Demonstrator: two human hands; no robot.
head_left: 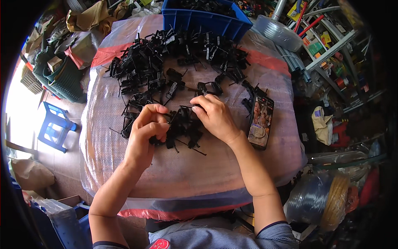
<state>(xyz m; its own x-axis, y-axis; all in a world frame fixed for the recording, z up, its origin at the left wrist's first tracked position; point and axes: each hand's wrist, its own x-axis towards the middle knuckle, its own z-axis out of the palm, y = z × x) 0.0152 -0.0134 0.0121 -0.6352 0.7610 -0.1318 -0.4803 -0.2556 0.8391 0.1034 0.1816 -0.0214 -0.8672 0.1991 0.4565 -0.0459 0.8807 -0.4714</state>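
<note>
Woven sheeting (pixel 166 178) bears black parts (pixel 181 120) between the hands: left hand (pixel 148 126) loosely curled, right hand (pixel 213 115) nearly pinched; whether either grips anything, I cannot tell. Past a larger heap (pixel 147 60), a blue bin (pixel 180 18) holds similar dark pieces (pixel 205 6).

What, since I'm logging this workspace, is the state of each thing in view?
Left hand: fingers curled; grip unclear.
Right hand: thumb and forefinger drawn close; grip unclear.
Black parts: loose, mostly heaped together.
Phone: screen lit, facing up.
Blue bin: open-topped, holding more black parts.
Woven sheet: spread out, wrinkled.
Clear tubing: coiled.
</note>
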